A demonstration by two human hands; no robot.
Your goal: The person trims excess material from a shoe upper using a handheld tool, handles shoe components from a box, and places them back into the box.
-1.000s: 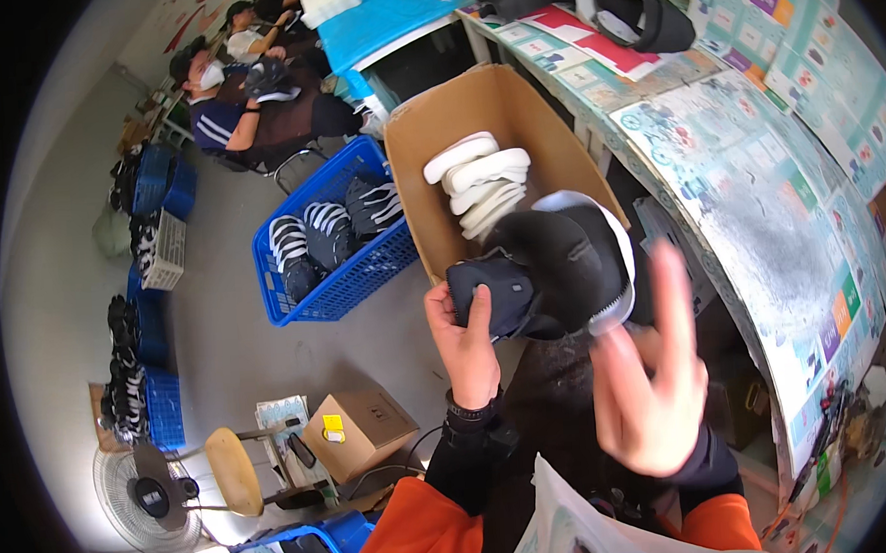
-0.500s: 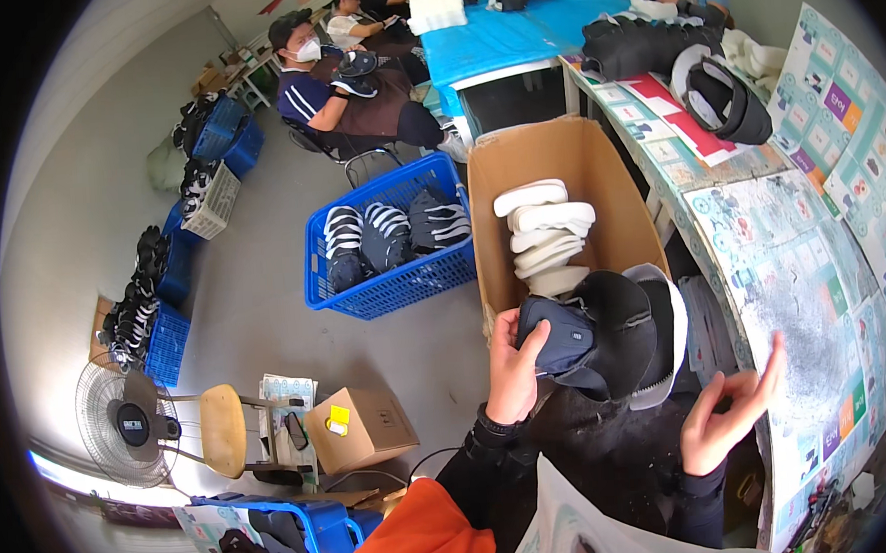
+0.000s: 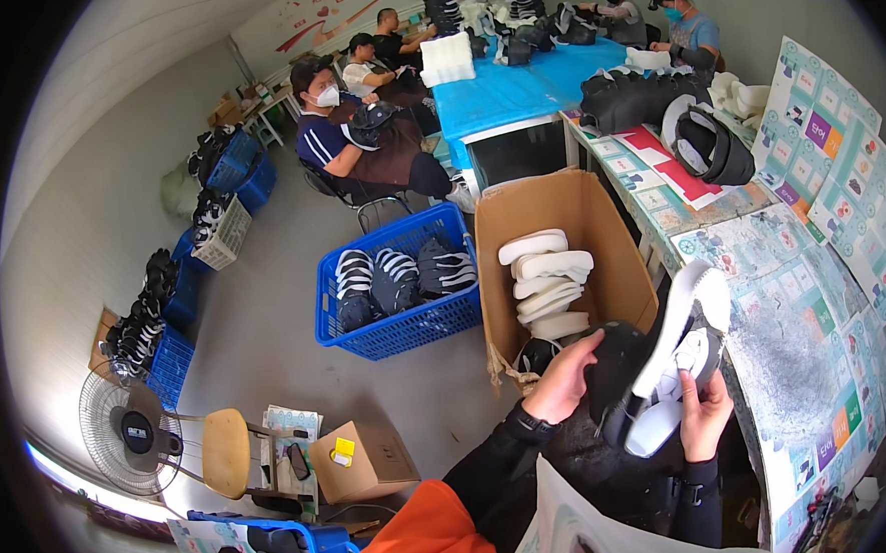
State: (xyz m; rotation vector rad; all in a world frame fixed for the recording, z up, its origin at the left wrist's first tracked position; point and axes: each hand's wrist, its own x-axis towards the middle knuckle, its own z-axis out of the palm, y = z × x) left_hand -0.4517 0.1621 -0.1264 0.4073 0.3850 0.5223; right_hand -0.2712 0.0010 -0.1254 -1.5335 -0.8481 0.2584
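In front of me, my left hand (image 3: 561,382) is closed on a black shoe upper (image 3: 613,366), its thumb along the top edge. Leaning against the upper's right side is a white and grey shoe piece (image 3: 678,329) with a long pale curved edge. My right hand (image 3: 706,413) pinches the inner part of this white and grey piece between thumb and fingers. Where the two pieces meet is partly hidden. Just beyond my left hand, white sole-shaped pieces (image 3: 553,281) are stacked in a cardboard box (image 3: 616,227), and a dark shoe part (image 3: 537,356) lies at its near end.
A blue basket (image 3: 406,336) of striped shoe uppers stands left of the box. A paper-covered table (image 3: 785,299) runs along my right, bearing nested black uppers (image 3: 712,147). Co-workers sit around the blue-covered table (image 3: 534,91). A fan (image 3: 135,428) and small carton (image 3: 368,461) are at left.
My left hand no longer shows the small dark blue piece and now grips the black upper. My right hand has closed on the white and grey piece, which has tipped upright. The view has tilted up.
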